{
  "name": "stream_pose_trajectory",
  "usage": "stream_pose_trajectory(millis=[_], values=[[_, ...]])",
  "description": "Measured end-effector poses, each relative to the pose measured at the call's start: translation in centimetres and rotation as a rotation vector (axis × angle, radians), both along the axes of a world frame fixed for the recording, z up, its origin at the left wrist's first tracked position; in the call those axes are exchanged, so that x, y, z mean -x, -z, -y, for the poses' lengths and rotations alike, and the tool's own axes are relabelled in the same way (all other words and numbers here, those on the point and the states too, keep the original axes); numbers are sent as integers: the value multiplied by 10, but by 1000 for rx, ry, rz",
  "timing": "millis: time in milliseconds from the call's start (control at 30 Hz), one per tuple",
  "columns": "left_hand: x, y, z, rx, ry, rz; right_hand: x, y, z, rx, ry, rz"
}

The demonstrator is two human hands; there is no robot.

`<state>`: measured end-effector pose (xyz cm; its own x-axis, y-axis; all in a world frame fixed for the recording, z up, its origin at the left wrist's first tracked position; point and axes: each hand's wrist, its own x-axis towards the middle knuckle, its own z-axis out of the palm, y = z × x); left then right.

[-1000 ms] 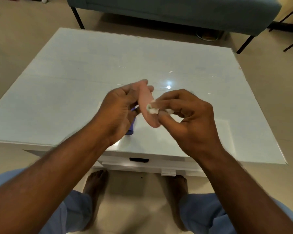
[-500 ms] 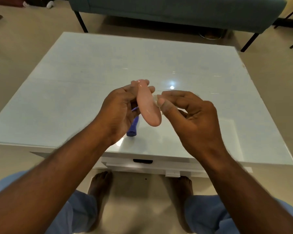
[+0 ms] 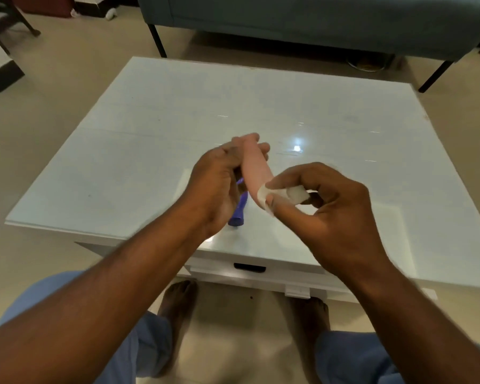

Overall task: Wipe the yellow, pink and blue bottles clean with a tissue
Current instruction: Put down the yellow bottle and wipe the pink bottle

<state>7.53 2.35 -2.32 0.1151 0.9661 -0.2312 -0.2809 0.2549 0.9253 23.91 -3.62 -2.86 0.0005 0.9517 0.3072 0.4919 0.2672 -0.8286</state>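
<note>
While the left hand (image 3: 219,187) grips the pink bottle (image 3: 254,169) by its far end, fingers curled round it, the bottle slants down toward the person above the white table (image 3: 150,128). The right hand (image 3: 324,214) has its thumb and fingertips pinched on a folded white tissue (image 3: 277,194), which is wrapped against the bottle's near end. A blue bottle (image 3: 238,212) lies on the glass top just under the left hand, partly hidden by it. I can make out no label, brand or writing on either bottle, nor on the tissue. Beyond the table stands a teal sofa (image 3: 316,20) on dark legs; bare feet (image 3: 178,303) rest on the floor below.
</note>
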Motion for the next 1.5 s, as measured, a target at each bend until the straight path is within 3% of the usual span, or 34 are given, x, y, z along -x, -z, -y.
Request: stream_pose_trajectory(millis=[200,367,533,633,700,833,1000,1133,1300,1400,1500], values=[[-10,7,11,-23,123,-59,-1,-3,-8,-86,115,-64],[0,1,0,-47,20,65,2,1,-3,-61,24,68],[-10,11,9,-79,145,-76,2,-6,-8,-169,133,-44],[-5,5,3,-80,103,-24,8,-6,-2,-183,18,72],[0,2,-2,-96,82,-9,8,-1,-1,-164,51,114],[-8,10,8,-134,154,-99,2,-3,-12,-162,186,-15],[0,6,5,-122,136,-31,12,-1,-1,-186,46,121],[-6,11,10,-160,173,-123,5,-2,-11,-129,182,1],[1,3,6,-145,163,-41,10,-1,-1,-120,70,49],[-5,5,11,-186,205,-90,3,-1,-8,-94,159,-54],[-4,8,10,-149,212,-38,2,-5,-7,-85,98,-78]])
